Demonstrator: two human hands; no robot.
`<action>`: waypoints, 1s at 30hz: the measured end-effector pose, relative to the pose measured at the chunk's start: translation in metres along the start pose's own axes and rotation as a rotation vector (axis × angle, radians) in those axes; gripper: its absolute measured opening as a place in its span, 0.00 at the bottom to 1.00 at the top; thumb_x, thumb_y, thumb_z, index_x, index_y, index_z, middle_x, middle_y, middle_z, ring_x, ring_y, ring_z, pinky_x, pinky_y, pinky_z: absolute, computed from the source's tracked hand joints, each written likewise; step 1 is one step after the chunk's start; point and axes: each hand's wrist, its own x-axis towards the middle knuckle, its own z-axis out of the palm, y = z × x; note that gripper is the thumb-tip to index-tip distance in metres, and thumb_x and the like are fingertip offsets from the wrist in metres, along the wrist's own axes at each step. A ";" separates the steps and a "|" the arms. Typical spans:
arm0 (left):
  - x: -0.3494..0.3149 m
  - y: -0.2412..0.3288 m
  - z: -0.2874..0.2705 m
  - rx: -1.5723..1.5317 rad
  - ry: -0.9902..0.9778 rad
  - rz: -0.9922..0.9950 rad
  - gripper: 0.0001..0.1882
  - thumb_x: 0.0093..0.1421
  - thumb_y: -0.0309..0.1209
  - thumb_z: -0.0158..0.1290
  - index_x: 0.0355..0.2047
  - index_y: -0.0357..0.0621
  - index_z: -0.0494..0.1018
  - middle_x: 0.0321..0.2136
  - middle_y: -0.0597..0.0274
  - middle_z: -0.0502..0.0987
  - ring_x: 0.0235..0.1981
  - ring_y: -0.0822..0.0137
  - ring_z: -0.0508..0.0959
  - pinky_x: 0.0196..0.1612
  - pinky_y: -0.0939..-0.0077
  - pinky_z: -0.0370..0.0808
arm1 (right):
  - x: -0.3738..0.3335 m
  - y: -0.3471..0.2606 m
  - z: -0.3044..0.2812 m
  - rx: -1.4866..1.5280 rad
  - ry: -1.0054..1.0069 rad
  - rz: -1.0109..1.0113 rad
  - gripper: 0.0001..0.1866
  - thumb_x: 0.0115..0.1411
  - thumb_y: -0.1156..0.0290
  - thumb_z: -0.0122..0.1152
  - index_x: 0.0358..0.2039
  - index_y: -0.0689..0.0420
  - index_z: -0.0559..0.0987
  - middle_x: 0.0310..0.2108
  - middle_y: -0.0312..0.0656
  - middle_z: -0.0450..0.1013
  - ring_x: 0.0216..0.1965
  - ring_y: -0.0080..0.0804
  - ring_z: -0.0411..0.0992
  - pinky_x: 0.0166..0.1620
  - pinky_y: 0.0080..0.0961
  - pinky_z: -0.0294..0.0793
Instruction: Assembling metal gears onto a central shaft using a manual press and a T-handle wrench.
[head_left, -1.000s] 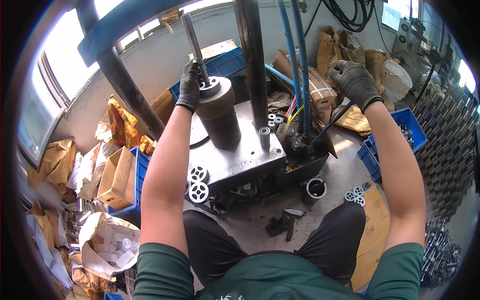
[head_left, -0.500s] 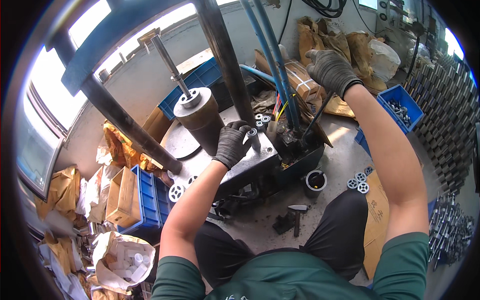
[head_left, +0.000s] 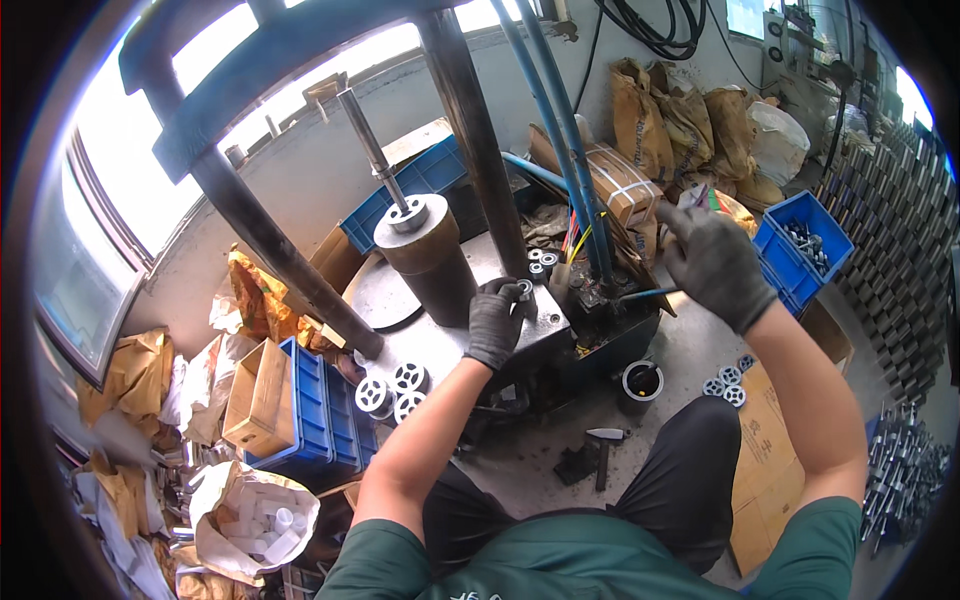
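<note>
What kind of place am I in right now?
It looks like a metalworking workshop, judging by the heavy machine with thick dark columns, the spoked metal discs and the stacked metal parts along the right.

On the left I see a white open-mouthed sack [head_left: 213,540] of translucent plastic pieces [head_left: 284,519], with a pale wooden box [head_left: 262,400] and a blue slatted plastic crate [head_left: 325,425] beyond it. Wrinkled brown paper sacks [head_left: 640,125] cluster at the back; rightward I have a blue plastic bin [head_left: 795,212] holding small metal parts [head_left: 806,246].
</note>
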 end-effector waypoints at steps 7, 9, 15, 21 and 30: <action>-0.081 0.093 -0.030 -0.994 -0.191 -0.590 0.14 0.71 0.30 0.58 0.54 0.38 0.74 0.43 0.60 0.81 0.46 0.72 0.78 0.53 0.72 0.77 | -0.113 -0.084 0.026 0.348 0.203 -0.332 0.21 0.54 0.70 0.69 0.50 0.57 0.82 0.47 0.47 0.79 0.47 0.46 0.78 0.49 0.42 0.78; -0.083 0.123 -0.055 -1.097 -0.257 -0.685 0.16 0.72 0.31 0.57 0.56 0.38 0.73 0.46 0.59 0.80 0.48 0.71 0.77 0.54 0.72 0.77 | -0.113 -0.108 0.049 0.503 0.132 -0.237 0.20 0.54 0.69 0.71 0.49 0.57 0.82 0.47 0.47 0.79 0.47 0.47 0.78 0.49 0.43 0.79; -0.099 0.110 -0.083 -1.184 -0.371 -0.750 0.21 0.74 0.33 0.53 0.63 0.38 0.69 0.52 0.58 0.77 0.53 0.70 0.75 0.59 0.73 0.74 | -0.129 -0.144 0.138 0.930 0.050 -0.049 0.19 0.55 0.68 0.74 0.49 0.52 0.83 0.49 0.47 0.79 0.46 0.49 0.80 0.48 0.40 0.82; -0.014 0.028 -0.110 -0.904 -0.019 -0.516 0.17 0.72 0.30 0.55 0.59 0.43 0.71 0.47 0.61 0.79 0.47 0.72 0.76 0.52 0.76 0.74 | -0.135 -0.139 0.166 1.197 -0.023 0.119 0.15 0.57 0.73 0.75 0.45 0.58 0.84 0.47 0.46 0.78 0.44 0.40 0.80 0.48 0.33 0.81; 0.213 -0.145 -0.157 -0.804 0.481 -0.572 0.20 0.75 0.47 0.50 0.49 0.41 0.71 0.36 0.58 0.79 0.31 0.67 0.77 0.35 0.68 0.75 | -0.129 -0.151 0.192 1.226 -0.042 0.227 0.12 0.61 0.70 0.72 0.45 0.58 0.85 0.47 0.48 0.79 0.45 0.41 0.81 0.49 0.32 0.81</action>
